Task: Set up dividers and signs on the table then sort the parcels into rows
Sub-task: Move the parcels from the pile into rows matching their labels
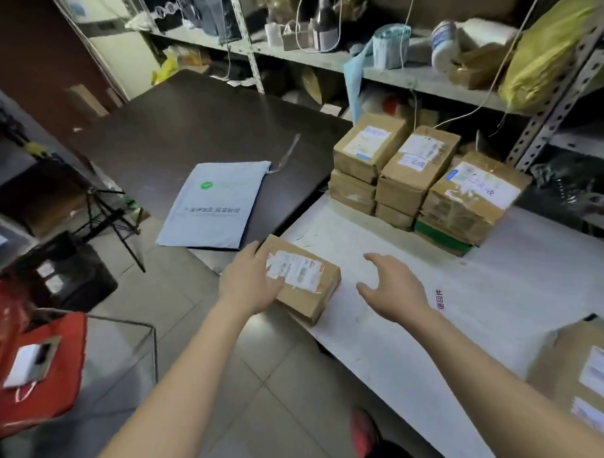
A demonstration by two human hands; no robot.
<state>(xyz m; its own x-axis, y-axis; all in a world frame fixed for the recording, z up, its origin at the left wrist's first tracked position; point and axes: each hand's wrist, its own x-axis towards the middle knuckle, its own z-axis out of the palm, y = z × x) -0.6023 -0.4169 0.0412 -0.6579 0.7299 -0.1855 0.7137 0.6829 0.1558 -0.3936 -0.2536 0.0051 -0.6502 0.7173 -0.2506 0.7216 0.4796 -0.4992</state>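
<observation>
The left hand lies flat on a small box at the near edge of the white table, not gripping it. The right hand hovers just beside the box, fingers spread wide and empty. Far behind the box, more boxes sit in stacked rows. No dividers or signs show, so most work looks left. A blue bag waits beyond the box, on the dark table.

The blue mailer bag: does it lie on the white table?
No, the blue mailer bag lies flat on the dark table, beside the white table that carries the cardboard parcels.
</observation>
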